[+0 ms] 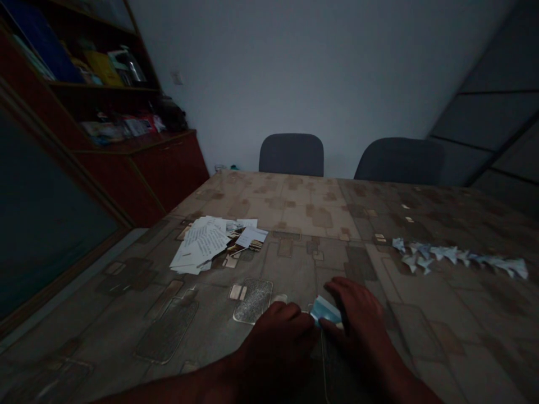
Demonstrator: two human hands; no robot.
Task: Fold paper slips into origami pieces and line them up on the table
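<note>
A small light-blue piece of paper (325, 310), which looks folded, is held low over the near part of the table between my two hands. My left hand (284, 339) is closed at the paper's left edge, its fingers curled in. On the other side my right hand (362, 320) grips the paper, with the thumb at its lower edge and the fingers arched around its right end. The lower parts of both hands are dark, so some finger detail is lost.
Printed paper slips (202, 244) lie in a loose pile on the left of the patterned table (303, 258). Several small folded paper pieces (458, 256) form a row at right. Two grey chairs (291, 154) stand behind the table, and a red-brown cabinet (164, 168) stands left.
</note>
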